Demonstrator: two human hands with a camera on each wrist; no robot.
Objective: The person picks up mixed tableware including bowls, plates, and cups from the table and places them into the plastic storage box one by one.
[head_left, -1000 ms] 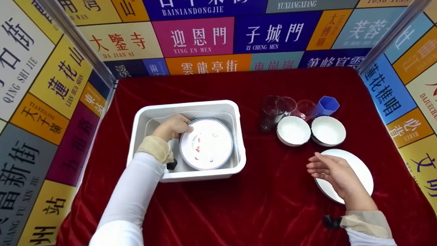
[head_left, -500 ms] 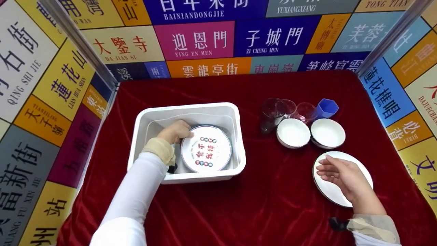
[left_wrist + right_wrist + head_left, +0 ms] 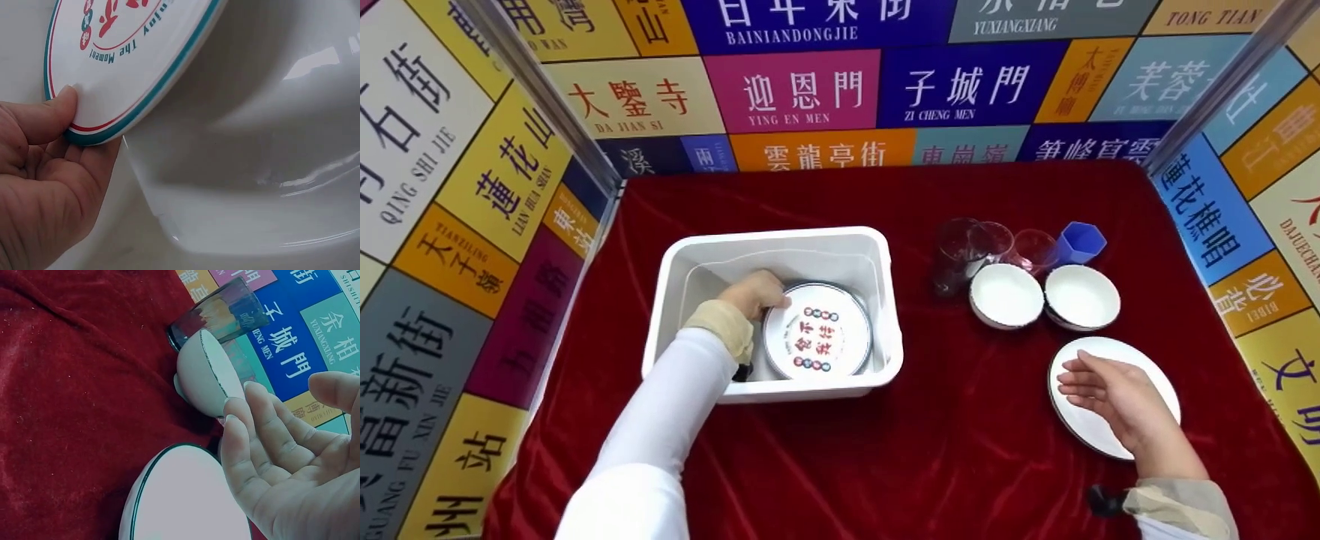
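Note:
My left hand point(image 3: 756, 294) reaches into a white plastic tub point(image 3: 772, 237) and pinches the edge of a round white plate point(image 3: 819, 337) printed with red characters. In the left wrist view, the thumb of that hand point(image 3: 50, 180) lies over the teal-and-red rim of the plate point(image 3: 112, 84), with the fingers beneath. On the right, my right hand point(image 3: 1117, 397) hovers over a dark-rimmed white plate point(image 3: 1084, 426), holding nothing. The right wrist view shows this hand point(image 3: 287, 461) with loosely bent fingers, overlapping the plate point(image 3: 180, 495) and the edge of a white bowl point(image 3: 197, 377).
Two white bowls point(image 3: 1006, 296) stand side by side behind the right plate. Behind them are a dark glass point(image 3: 954, 244), a clear glass point(image 3: 994, 238), a pinkish glass point(image 3: 1035, 247) and a blue cup point(image 3: 1081, 241). Lettered panels point(image 3: 802, 86) enclose the red cloth point(image 3: 945, 420).
The left hand and its plate have come slightly lower in the tub, and the print, washed out earlier, now shows clearly. The right hand has shifted a little right and nearer.

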